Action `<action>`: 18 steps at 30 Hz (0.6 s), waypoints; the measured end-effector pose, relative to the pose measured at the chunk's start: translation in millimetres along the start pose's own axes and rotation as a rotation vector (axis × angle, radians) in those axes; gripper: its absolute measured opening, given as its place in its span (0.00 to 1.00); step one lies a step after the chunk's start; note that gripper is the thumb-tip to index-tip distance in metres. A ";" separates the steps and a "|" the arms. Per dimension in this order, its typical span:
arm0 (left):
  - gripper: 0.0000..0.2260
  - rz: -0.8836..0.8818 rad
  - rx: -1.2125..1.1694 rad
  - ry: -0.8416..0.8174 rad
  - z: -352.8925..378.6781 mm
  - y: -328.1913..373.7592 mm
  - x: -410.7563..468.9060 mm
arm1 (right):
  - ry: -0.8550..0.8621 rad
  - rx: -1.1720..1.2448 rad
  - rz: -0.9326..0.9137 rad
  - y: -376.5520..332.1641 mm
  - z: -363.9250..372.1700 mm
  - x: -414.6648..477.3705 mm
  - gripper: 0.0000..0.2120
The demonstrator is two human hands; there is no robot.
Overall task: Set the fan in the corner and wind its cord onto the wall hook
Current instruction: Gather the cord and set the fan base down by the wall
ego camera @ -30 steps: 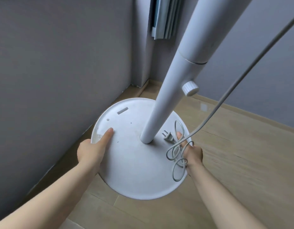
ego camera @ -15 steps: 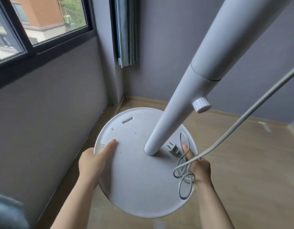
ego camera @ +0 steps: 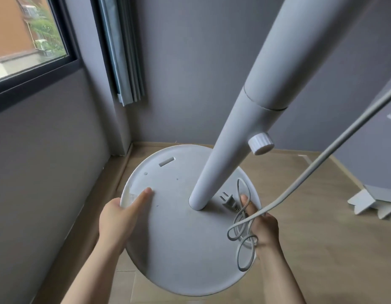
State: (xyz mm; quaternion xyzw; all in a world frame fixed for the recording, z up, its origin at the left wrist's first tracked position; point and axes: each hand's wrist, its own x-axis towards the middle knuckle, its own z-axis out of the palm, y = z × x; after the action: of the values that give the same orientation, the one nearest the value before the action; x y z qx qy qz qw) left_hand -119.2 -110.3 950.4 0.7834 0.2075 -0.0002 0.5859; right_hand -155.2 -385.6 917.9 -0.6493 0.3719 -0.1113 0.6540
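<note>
The fan's round white base (ego camera: 174,233) is near the room corner, its white pole (ego camera: 245,119) rising toward me with a knob (ego camera: 260,143) on its side. My left hand (ego camera: 118,218) grips the base's left rim, thumb lying on top. My right hand (ego camera: 262,224) grips the right rim together with loops of the grey cord (ego camera: 241,233). The plug (ego camera: 229,201) lies on the base by the pole. One length of the cord runs up and off to the upper right. The fan head is out of view, and no wall hook shows.
Grey walls meet in the corner (ego camera: 126,148) just beyond the base. A window (ego camera: 25,38) is upper left, with a folded curtain (ego camera: 124,62) hanging beside it. A white object (ego camera: 370,202) stands on the wooden floor (ego camera: 321,238) at right.
My view has risen, bringing the window and curtain into sight. The base has shifted slightly closer to the corner. Both hands keep the same hold on the rim.
</note>
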 end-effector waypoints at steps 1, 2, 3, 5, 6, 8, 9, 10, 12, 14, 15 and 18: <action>0.26 0.004 0.001 0.000 6.7 4.3 -3.0 | 0.004 0.000 -0.009 -3.0 -7.1 3.1 0.23; 0.26 0.010 0.003 0.006 12.0 6.7 -4.8 | 0.009 -0.005 -0.018 -6.0 -12.8 5.9 0.23; 0.26 0.020 0.009 0.009 21.7 10.1 -7.8 | 0.016 -0.003 -0.029 -9.2 -21.7 10.7 0.23; 0.29 0.029 0.013 0.013 39.7 15.4 -13.2 | 0.024 -0.002 -0.047 -15.7 -38.2 21.8 0.24; 0.30 0.029 0.011 0.013 46.8 17.1 -15.9 | 0.022 -0.003 -0.048 -18.0 -44.5 26.9 0.24; 0.31 0.038 0.009 0.026 65.4 20.9 -21.0 | 0.017 0.010 -0.044 -21.9 -59.0 39.2 0.24; 0.30 0.041 0.005 0.035 73.7 23.1 -23.5 | 0.016 0.018 -0.041 -22.5 -65.2 45.7 0.24; 0.30 0.044 0.001 0.041 82.6 25.3 -25.8 | 0.017 0.021 -0.038 -22.8 -71.2 53.4 0.25; 0.29 0.041 -0.003 0.059 99.4 29.2 -29.0 | 0.023 0.010 -0.036 -23.5 -82.6 66.7 0.26; 0.29 0.045 0.003 0.066 114.5 33.0 -31.6 | 0.033 0.011 -0.024 -23.8 -92.5 78.8 0.26; 0.28 0.046 0.006 0.068 120.2 34.7 -32.2 | 0.032 0.015 -0.015 -24.4 -96.0 82.9 0.26; 0.28 0.049 0.012 0.054 141.3 41.7 -28.6 | 0.031 0.023 -0.013 -26.8 -105.4 99.6 0.26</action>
State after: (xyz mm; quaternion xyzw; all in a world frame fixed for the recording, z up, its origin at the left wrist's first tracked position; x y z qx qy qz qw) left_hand -97.5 -258.9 951.4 0.7914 0.2041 0.0339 0.5752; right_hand -143.1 -532.5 921.5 -0.6424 0.3766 -0.1299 0.6547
